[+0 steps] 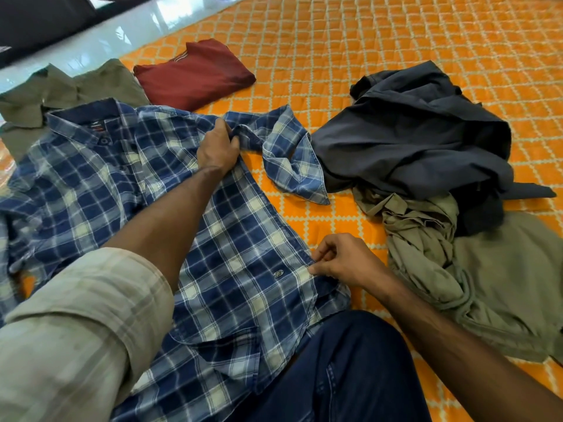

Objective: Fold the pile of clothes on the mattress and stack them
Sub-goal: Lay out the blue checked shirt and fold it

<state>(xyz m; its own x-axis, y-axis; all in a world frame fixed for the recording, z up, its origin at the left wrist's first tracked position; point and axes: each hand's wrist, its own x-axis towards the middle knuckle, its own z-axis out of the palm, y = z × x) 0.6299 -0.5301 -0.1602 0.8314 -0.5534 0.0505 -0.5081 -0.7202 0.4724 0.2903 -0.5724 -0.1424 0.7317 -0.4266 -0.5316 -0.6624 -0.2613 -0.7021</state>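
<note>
Knee: our own leg in dark blue trousers (pixel 350 370) sits nearest, at 6 o'clock, with the shirt hem lying over it.
Left sleeve: our rolled pale checked cuff (pixel 76 324) fills 7 o'clock, and the bare forearm runs up from it across the shirt.
Right hand: our right hand (pixel 347 260) at 4 o'clock pinches the right side edge of the blue plaid shirt (pixel 237 263) between thumb and curled fingertips.
Shirt: we see it spread face up on the orange quilted mattress (pixel 350 95), filling the centre and 9 o'clock, collar toward 10 o'clock, hem toward us.
Left hand: our left hand (pixel 217 146), just above centre at 12 o'clock, grips the shirt where the right sleeve joins the body, fingers curled round a bunch of cloth.
Sleeve: the shirt's loose right sleeve (pixel 292 159) trails toward 2 o'clock, its cuff end touching the dark heap.
Pile, near part: crumpled olive-khaki clothes (pixel 475 269) lie at 3 to 4 o'clock, just beside our right hand.
Pile, far part: a rumpled dark navy garment (pixel 420 132) lies on top of them at 2 o'clock.
Folded piece: a maroon top (pixel 195 74) lies folded at 11 o'clock, beyond the shirt collar.
Olive shirt: an olive-green collared shirt (pixel 54 95) lies at 10 o'clock, partly under the plaid collar, touching the maroon top.
Floor: pale glossy floor (pixel 115 32) shows past the mattress edge at 11 o'clock.
</note>
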